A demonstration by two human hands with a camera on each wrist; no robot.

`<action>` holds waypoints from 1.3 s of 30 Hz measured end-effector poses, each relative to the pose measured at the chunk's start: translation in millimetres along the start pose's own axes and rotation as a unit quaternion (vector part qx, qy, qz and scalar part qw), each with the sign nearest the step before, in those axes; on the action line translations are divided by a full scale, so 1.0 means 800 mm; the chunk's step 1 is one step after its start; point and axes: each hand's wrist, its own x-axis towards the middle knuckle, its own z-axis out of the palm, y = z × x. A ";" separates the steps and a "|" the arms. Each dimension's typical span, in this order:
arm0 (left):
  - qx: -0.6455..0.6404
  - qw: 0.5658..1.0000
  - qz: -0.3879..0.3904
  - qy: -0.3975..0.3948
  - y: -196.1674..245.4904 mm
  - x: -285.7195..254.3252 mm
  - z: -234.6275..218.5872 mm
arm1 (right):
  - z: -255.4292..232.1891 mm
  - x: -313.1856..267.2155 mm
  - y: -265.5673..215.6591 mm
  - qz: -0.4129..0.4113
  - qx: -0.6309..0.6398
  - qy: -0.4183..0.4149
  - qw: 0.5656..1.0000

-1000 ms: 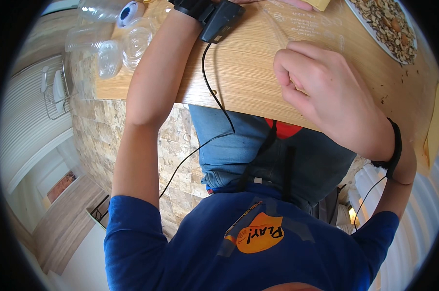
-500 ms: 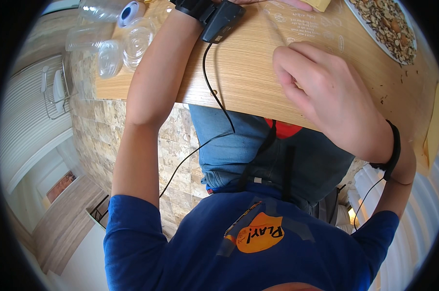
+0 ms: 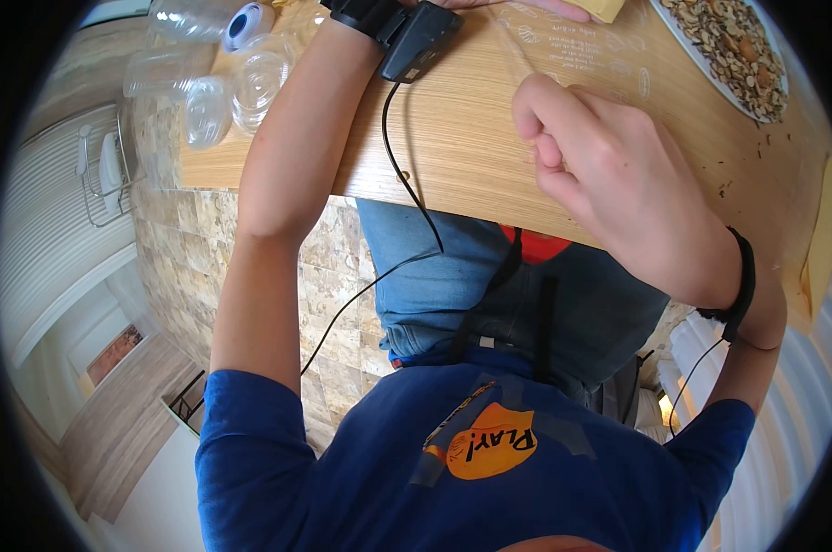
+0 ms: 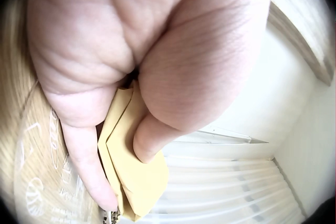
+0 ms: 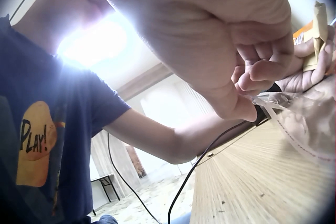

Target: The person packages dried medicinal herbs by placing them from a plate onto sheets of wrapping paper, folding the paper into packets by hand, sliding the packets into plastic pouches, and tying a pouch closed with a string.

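My left hand grips a folded yellow paper packet between thumb and fingers in the left wrist view. At the top of the head view only part of that hand and the packet's corner show. My right hand, fingers curled, is near the table's front edge. In the right wrist view its thumb and fingertips pinch the edge of a clear plastic bag. White print marks the clear plastic lying on the table between the hands. What the bag holds cannot be told.
A white plate of mixed brown pieces stands at the back right, crumbs beside it. Clear plastic cups and a roll of tape are at the far left. A black cable hangs over the table edge.
My right hand has shifted slightly left and tilted, drawing the edge of the printed plastic with it. My left forearm has hardly moved.
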 end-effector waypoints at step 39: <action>0.037 0.999 0.017 -0.018 0.002 -0.004 0.010 | 0.001 -0.002 -0.008 -0.029 -0.049 0.015 0.998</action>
